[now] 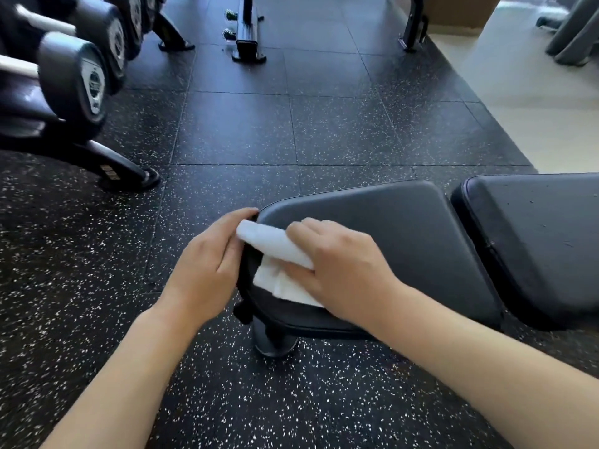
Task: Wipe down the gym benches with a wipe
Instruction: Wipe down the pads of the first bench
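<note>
On the near corner of the bench (389, 234), one white wipe (282, 264) is lying crumpled against the dark seat pad, with one end rolling over the pad's rounded edge. Two bare hands are working there. The right hand (346, 270) is lying over the wipe, its fingers curling down and pressing the cloth onto the pad. The left hand (210, 267) is gripping the pad's end from the side, fingers curling over the edge and touching the rolled end of the wipe. Two pads are showing on this bench: the seat pad under the hands and a second pad (544, 241) just beside it to the right, a narrow gap running between them. One bench foot (275, 341) is showing below the seat on the speckled black floor (246, 137). At the upper left, a dumbbell rack (97, 160) is standing well apart, at least two dumbbells (81, 82) sitting on it. Farther back, two black frame bases (248, 37) are resting on the floor, and pale flooring (525, 102) is starting at the right.
</note>
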### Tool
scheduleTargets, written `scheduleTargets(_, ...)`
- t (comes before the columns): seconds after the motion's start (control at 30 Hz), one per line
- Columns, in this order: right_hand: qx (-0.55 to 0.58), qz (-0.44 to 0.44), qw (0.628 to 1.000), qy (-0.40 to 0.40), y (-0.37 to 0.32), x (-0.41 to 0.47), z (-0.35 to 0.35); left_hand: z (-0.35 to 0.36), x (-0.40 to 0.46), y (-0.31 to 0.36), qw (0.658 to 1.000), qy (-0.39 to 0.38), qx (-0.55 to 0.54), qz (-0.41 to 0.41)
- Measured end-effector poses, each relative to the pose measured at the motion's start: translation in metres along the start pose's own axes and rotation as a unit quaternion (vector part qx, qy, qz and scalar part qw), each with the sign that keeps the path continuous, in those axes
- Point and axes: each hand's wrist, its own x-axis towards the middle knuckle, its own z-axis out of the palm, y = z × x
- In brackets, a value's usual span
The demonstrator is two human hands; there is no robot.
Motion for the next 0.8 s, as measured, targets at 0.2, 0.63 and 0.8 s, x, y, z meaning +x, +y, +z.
scheduleTargets(0.2,0.026,0.193,0.979,0.068,0.054,0.036,-0.01,-0.007,-0.008,-0.005,1.0,-0.009,0.02,-0.009)
scheduleTargets(0.63,-0.072,0.141,0.986,0.056,0.021,0.009,-0.007,-0.009,-0.006,-0.001,1.0,-0.009,-0.01,-0.016)
scheduleTargets(0.8,-0.018,0.238,0.968,0.077,0.067,0.023,-0.02,-0.008,-0.01,0.003,1.0,-0.019,0.002,-0.019)
